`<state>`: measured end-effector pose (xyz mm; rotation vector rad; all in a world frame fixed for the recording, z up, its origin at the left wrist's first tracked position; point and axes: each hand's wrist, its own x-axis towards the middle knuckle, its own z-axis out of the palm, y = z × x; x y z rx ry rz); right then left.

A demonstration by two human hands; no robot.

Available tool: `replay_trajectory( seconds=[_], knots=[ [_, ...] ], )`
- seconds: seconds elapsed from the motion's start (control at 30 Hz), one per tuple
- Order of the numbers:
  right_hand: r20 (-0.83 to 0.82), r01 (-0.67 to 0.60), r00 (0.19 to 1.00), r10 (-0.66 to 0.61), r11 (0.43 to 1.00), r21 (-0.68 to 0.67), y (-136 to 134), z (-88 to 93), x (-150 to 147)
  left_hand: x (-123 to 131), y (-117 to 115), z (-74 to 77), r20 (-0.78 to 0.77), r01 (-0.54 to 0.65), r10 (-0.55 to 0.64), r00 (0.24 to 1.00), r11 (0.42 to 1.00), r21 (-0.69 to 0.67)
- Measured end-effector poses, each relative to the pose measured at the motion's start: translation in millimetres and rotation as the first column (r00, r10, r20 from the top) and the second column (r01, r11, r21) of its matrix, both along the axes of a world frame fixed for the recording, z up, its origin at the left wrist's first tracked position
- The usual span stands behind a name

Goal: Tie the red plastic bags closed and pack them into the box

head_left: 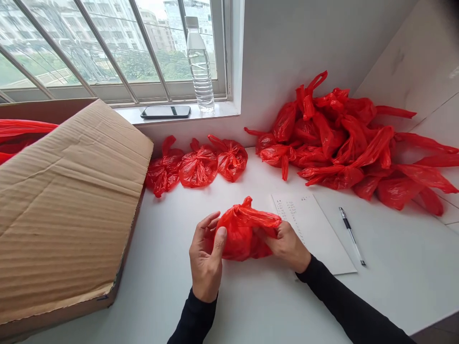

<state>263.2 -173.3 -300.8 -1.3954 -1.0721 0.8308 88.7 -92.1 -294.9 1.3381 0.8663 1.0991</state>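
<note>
A red plastic bag (238, 239), bunched at its top, is held between both hands over the white table. My left hand (208, 258) cups its left side, thumb in front and fingers behind. My right hand (287, 243) grips the bag's right side near its gathered handle, with some fingers hidden by the plastic. What the bag contains cannot be made out. Under and beside my right hand lies a sheet of paper (322, 239) with small writing, and a pen (351, 234) rests to its right.
Three tied red bags (198, 165) sit in a row below the window sill. A heap of red bags (333, 138) fills the back right. At left stands a cardboard box (71, 215) with red plastic inside. A water bottle (201, 71) and a phone (165, 112) are on the sill.
</note>
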Motion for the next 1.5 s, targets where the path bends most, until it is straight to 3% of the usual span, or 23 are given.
replay_trajectory(
  seconds=[0.13,0.27,0.33,0.47,0.6,0.93,1.07,1.33,1.5],
  knots=[
    [-0.347,0.145,0.931,-0.117,0.988,0.056,3.8,-3.4,5.8,4.8,-2.0,1.6,0.119,0.021,0.0,0.993,0.984,-0.176],
    [-0.629,0.236,0.753,-0.191,0.972,-0.013,4.2,0.4,8.3,10.0,-4.9,6.9,0.291,0.369,-0.266,0.919,0.842,-0.393],
    [-0.672,0.198,0.72,-0.173,0.979,-0.04,3.3,3.2,7.3,11.8,-4.6,7.8,0.305,0.427,-0.321,0.896,0.809,-0.403],
    [-0.636,0.04,0.771,-0.022,0.999,0.015,0.0,8.4,2.0,12.8,-0.5,2.1,0.278,0.335,-0.235,0.932,0.85,-0.406],
    [-0.569,-0.128,0.809,0.146,0.989,0.072,-1.9,7.7,-3.9,12.0,1.5,-4.2,0.267,0.3,-0.198,0.943,0.852,-0.429],
    [-0.44,0.038,0.897,-0.035,0.999,-0.001,2.1,0.7,-6.3,14.3,-10.8,-1.0,0.235,0.454,-0.399,0.886,0.851,-0.265],
    [-0.341,-0.027,0.94,0.03,1.0,0.015,-0.3,6.4,-8.6,14.2,-9.4,-8.0,0.215,0.356,-0.295,0.931,0.862,-0.361],
    [-0.298,-0.261,0.921,0.252,0.965,0.007,-2.3,15.1,-8.8,15.2,-6.0,-9.0,0.352,0.279,-0.088,0.932,0.795,-0.539],
    [-0.308,-0.162,0.938,0.156,0.987,0.007,-1.5,9.3,-6.1,15.0,-8.8,-4.8,0.371,0.321,-0.115,0.921,0.764,-0.56]
  ],
)
